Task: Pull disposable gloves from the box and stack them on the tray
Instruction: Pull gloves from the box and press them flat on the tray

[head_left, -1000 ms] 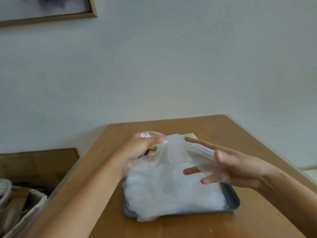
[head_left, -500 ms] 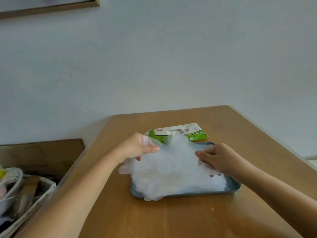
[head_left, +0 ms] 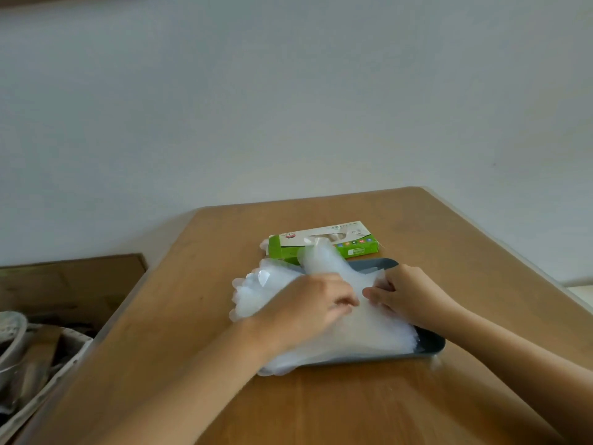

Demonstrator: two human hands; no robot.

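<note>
Bringing both hands down onto the tray now. Holding a glove up in the air over the tray a moment ago, and now laying it flat on the pile of gloves. Curling the fingers of the left hand over the middle of the tray and pinching the thin plastic there. Doing the same with the right hand just beside it, with the fingertips of the two hands almost touching.

Probably adding one more glove to the stack, then, and getting ready for letting go. Not looking very tidy yet, though: spilling over the left edge and the near left corner of the tray onto the table. Maybe needing a little push back toward the middle of the tray.

Seeing the green box just behind the tray, very close to its far edge. Seeing another glove poking up out of the box and leaning toward the tray, so probably reaching for that one next, only a short way past the tray's far edge.

Finding lots of bare table in front of the tray and to its right. Finding a basket of stuff well off to the tray's left, below the table edge. Taking care behind the tray, with the table ending not far past the box.
</note>
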